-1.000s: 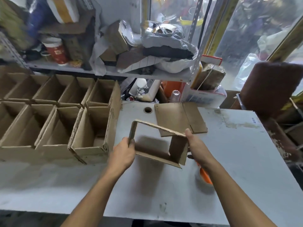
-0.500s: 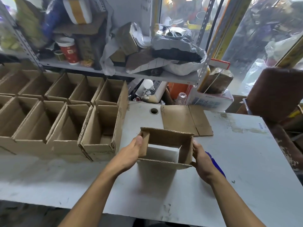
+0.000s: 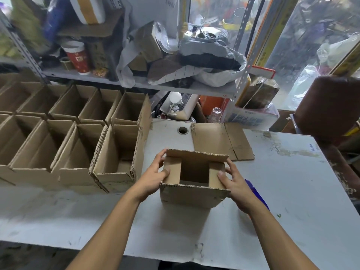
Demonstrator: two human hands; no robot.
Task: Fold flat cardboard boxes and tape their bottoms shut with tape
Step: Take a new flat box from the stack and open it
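Both thumbs press the box flaps inward.

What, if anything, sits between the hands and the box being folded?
Nothing visible. The left hand and right hand already grip the box at its sides, thumbs pressing the two side flaps inward.

no legible text; blue print on white carton under shelf, centre-right, too blurred to read.
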